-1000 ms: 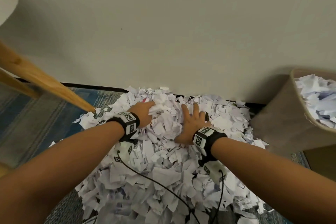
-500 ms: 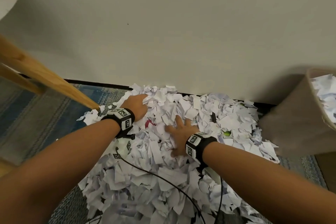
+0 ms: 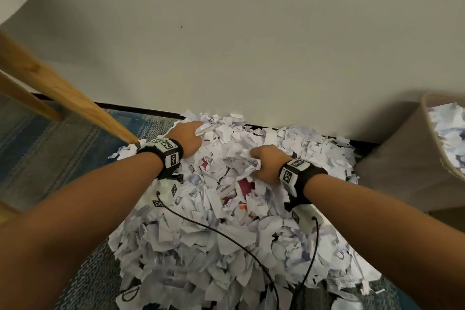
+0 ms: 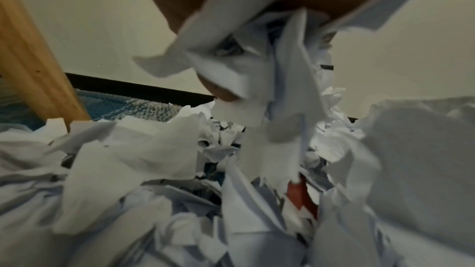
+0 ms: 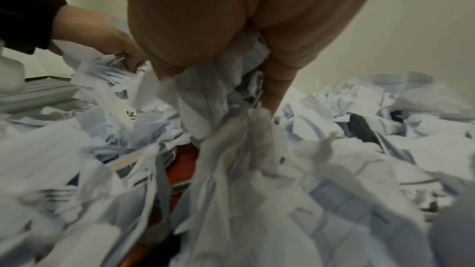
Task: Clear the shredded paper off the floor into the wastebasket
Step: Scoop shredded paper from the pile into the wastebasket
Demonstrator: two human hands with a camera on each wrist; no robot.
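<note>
Both hands [image 3: 226, 151] clutch shredded paper [image 3: 226, 246] between wooden leg [image 3: 63, 93] and wastebasket [image 3: 402, 171].

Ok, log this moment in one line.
phase: grabbing | left hand: grips shredded paper | right hand: grips shredded paper | wastebasket: right, partly filled

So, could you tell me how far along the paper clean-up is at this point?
Partly done: the wastebasket at right already holds scraps. In hand: the left hand and right hand each grip a bunch from the shredded paper. Left: most of it, a big heap, covers the rug along the wall.
</note>
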